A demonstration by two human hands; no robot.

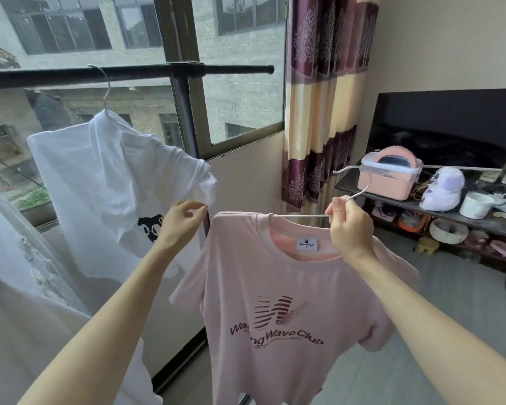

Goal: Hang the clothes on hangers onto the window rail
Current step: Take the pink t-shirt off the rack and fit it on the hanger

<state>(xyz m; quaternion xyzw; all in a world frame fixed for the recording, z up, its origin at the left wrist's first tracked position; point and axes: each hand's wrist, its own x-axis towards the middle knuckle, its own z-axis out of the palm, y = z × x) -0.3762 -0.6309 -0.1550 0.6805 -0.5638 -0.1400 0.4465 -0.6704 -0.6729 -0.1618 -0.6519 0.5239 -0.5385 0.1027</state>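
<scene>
A pink T-shirt (275, 287) with dark red print hangs on a white wire hanger (365, 182). My right hand (349, 226) grips that hanger at its neck, well below and right of the black window rail (41, 77). A white T-shirt (105, 176) hangs from the rail on a thin metal hanger (107, 92). My left hand (183, 222) is between the two shirts with its fingers curled, by the white shirt's sleeve hem. Whether it pinches any cloth is unclear.
A black upright post (184, 112) joins the rail in front of the window. A purple and cream curtain (322, 112) hangs to the right. A low dark shelf (392, 203) with a pink box (389, 176), cap and bowls stands at right. White cloth (18, 287) hangs at far left.
</scene>
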